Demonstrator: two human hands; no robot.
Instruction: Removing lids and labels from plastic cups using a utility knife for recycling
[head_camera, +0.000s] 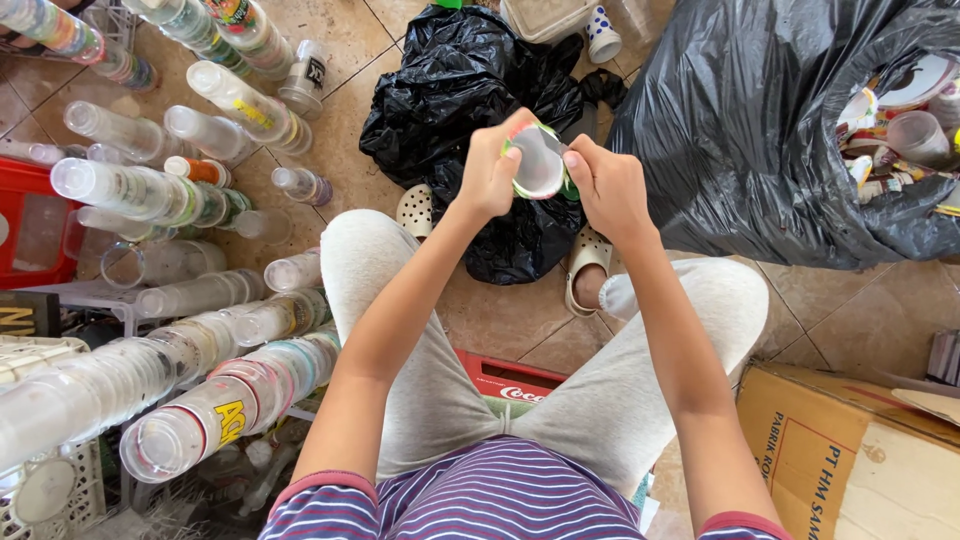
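You held clear plastic cup (538, 160) between both hands over knees. Left hand (490, 172) gripped rim edge; right hand (607, 188) pinched opposite side, seemingly steadying it for peeling. Stacked cups (190, 410) lay left, open black bag (760, 130) right, both within reach.

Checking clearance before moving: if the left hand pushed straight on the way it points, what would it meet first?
Likely the crumpled black bag on the floor past the cup the left hand grips; depth is unclear.
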